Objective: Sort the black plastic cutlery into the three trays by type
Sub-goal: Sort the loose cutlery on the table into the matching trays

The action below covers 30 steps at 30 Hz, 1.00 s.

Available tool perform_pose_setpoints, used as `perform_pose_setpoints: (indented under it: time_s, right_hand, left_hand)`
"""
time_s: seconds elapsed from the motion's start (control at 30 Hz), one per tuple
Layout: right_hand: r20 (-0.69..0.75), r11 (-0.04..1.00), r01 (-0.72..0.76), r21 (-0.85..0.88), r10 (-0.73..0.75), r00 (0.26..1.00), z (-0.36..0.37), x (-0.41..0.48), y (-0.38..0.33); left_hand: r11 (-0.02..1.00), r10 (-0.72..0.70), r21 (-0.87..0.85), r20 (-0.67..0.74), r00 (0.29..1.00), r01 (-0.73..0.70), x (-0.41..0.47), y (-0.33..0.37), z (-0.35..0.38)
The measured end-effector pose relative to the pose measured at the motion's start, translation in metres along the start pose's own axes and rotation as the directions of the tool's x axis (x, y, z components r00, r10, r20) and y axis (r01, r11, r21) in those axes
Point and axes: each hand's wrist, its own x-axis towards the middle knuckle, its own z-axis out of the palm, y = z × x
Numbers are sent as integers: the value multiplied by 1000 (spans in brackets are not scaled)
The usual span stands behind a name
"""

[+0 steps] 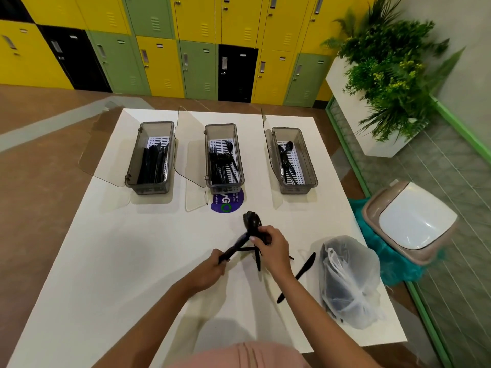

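**Black plastic cutlery, part sorted — white surface (127, 261), three open trays**
Bundle of spoons (252, 221) held above the surface: left hand (212, 269) with fingers (218, 255) clamped round the handle ends, right hand (276, 248) clamped just below the bowls. Loose knife (300, 273) and further pieces (257, 261) lie by the right hand, near a plastic bag (348, 282). Left tray (148, 191) — knives (151, 162); middle tray (225, 189) — forks (220, 160); right tray (295, 189) — few spoons (285, 155).

Wide bare table (119, 261) nearer than and left of the middle tray (224, 158). Its clear lid (190, 150) stands open on its left, blocking that gap. Plastic bag (348, 282) crowds the near right.
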Motion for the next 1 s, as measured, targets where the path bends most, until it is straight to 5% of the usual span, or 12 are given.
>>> perform_pose_setpoints:
  time_s: [0.1, 0.33, 0.67, 1.0]
  right_hand:
    - [-47, 975, -126, 184, 137, 989, 11, -4, -6]
    - [205, 848, -338, 408, 275, 939, 32, -12, -13]
    - [323, 860, -332, 387, 211, 922, 22, -11, -26]
    - [296, 948, -145, 285, 57, 953, 14, -14, -25]
  left_hand:
    - [987, 7, -159, -27, 1000, -11, -5, 16, 3]
    - [947, 74, -315, 34, 997, -59, -3, 29, 7]
    - [922, 121, -378, 73, 990, -84, -2, 28, 0]
    - [883, 133, -466, 115, 985, -65, 0, 32, -3]
